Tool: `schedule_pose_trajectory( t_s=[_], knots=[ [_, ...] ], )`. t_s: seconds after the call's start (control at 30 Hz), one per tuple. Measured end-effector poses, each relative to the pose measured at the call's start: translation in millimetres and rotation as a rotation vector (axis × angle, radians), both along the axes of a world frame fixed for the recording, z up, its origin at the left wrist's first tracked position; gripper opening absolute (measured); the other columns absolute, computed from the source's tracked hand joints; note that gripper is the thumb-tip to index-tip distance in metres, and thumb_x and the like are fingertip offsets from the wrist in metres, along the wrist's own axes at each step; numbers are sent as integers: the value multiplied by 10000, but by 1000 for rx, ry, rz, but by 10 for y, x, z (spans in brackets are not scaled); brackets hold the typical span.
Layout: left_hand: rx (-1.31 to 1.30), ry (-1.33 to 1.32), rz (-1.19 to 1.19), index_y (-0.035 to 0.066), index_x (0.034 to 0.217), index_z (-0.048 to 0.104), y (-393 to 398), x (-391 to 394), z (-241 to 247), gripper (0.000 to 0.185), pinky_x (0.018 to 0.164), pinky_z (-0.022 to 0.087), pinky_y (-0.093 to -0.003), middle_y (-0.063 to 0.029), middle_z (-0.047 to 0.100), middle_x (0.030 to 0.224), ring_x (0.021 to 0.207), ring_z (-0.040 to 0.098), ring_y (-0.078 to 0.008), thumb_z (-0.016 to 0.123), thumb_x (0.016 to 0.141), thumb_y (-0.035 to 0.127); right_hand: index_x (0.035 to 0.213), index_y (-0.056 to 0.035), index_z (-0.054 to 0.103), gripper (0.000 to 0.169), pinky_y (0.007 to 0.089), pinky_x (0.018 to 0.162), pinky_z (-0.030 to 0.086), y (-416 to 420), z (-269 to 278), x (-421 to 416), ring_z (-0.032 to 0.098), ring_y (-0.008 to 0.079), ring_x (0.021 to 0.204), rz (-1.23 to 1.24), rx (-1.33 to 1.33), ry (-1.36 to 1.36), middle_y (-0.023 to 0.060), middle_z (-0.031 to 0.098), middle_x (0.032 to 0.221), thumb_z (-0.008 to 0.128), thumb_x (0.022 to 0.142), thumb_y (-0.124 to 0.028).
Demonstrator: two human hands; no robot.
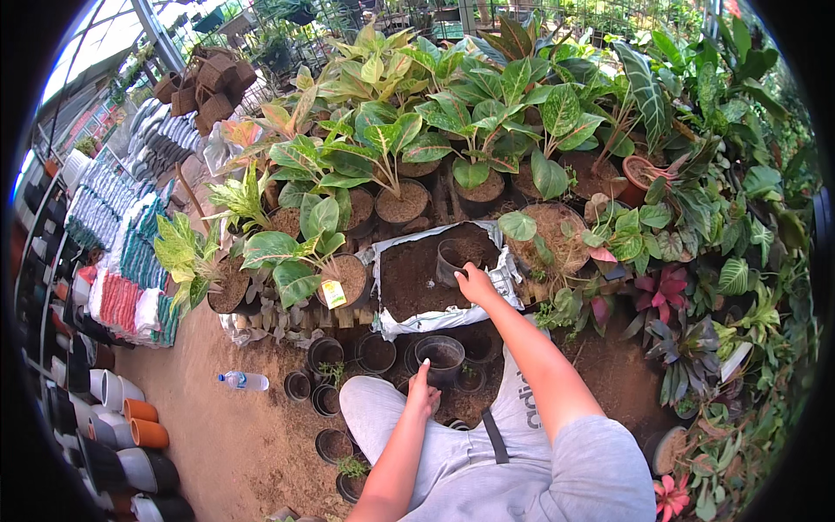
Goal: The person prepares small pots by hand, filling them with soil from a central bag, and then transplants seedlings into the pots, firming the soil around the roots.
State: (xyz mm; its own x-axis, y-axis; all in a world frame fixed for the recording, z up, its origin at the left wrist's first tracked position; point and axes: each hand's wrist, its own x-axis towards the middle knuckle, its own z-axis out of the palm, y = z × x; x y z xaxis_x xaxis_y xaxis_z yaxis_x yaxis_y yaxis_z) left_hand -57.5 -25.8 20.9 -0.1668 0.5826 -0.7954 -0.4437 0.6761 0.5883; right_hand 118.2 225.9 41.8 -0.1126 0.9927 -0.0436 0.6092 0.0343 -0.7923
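Note:
My right hand [476,284] grips the rim of a dark plastic nursery pot [447,264], which is tipped onto its side over dark potting soil [408,274]. That soil fills a cut-open white plastic sack [427,322] lying in front of me. Closer to my lap, my left hand [423,393] holds a second black plastic pot [443,365], its thumb on the rim. This pot is upright, and how much lies inside it is hard to tell. Small black pots [375,353] stand on the ground just beyond my knees.
Potted aglaonemas [401,199] crowd the slatted wooden bench [346,318] around the sack. Leafy plants [678,352] line the right side. A water bottle [244,380] lies on the dirt floor to the left, near terracotta-coloured pots [149,432]. Woven baskets [212,81] hang at the upper left.

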Motion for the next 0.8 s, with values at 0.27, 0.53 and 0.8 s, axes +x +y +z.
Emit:
schedule_pose_trajectory(
  t_s=[0.27,0.53,0.8],
  knots=[
    [47,28,18,70,1357,364,-30,55,56,893,1001,402,-500,-148,498,1345,1230,484,-337,697,776,660,1085,-24,539,306,510,841,473,-98,1068,295,596,460,968,121,425,-47,262,625,998,604,941,-287],
    [163,-45,-36,71,1341,384,-39,-6,-45,856,987,406,-487,-134,493,1344,1218,479,-330,682,789,654,1106,-96,540,316,508,761,507,-514,1742,342,627,429,933,277,534,-283,203,626,998,599,937,-356],
    [258,-37,70,121,1346,413,-168,-51,151,764,982,400,-445,-72,590,1259,1134,569,-240,642,840,645,1052,-38,605,333,403,734,505,-1000,1812,117,674,324,814,456,286,50,190,675,857,637,937,-349]
  ],
)
